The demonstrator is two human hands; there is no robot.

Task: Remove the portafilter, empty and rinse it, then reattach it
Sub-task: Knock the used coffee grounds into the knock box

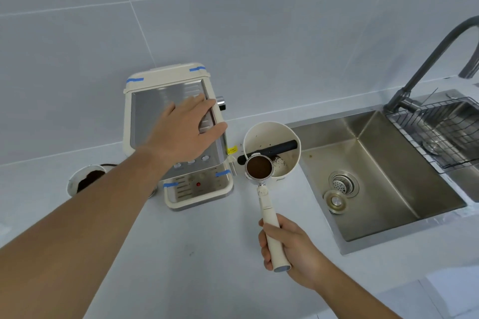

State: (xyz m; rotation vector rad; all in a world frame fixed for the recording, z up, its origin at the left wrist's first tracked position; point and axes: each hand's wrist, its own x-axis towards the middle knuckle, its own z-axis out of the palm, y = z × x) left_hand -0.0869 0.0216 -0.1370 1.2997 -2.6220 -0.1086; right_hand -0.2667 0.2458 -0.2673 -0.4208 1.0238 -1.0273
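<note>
- Left forearm hides part of the grounds bowl (86, 179) at 9 o'clock.
- Portafilter (259, 167), full of grounds, over knock box (272, 149).
- Right hand (290, 248) grips its handle; left hand (189, 129) flat, spread on espresso machine (155, 106).

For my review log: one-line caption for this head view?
Right hand holds the grounds-filled portafilter over the knock box; left hand rests atop the espresso machine.

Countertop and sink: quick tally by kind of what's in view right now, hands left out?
Espresso machine: 1
Portafilter: 1
Knock box: 1
Bowl of coffee grounds: 1
Faucet: 1
Wire dish rack: 1
Sink stopper: 1
Total: 7
</note>
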